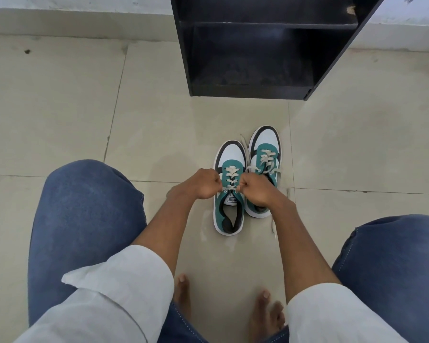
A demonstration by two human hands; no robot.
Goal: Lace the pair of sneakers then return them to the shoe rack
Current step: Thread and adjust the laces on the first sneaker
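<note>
Two green, white and black sneakers stand side by side on the tiled floor, toes pointing away from me. The left sneaker [229, 209] has a cream lace [230, 175] threaded up its eyelets. My left hand [200, 184] pinches one end of that lace at the top eyelet, and my right hand [254, 188] pinches the other end. The right sneaker [264, 149] is laced too, with its heel hidden under my right hand. A loose lace end [273, 226] trails on the floor by my right forearm.
A black shoe rack [253, 91] with open shelves stands on the floor just beyond the sneakers, against a white wall. My knees in blue jeans flank the scene, and my bare feet [265, 310] rest on the tiles below the shoes.
</note>
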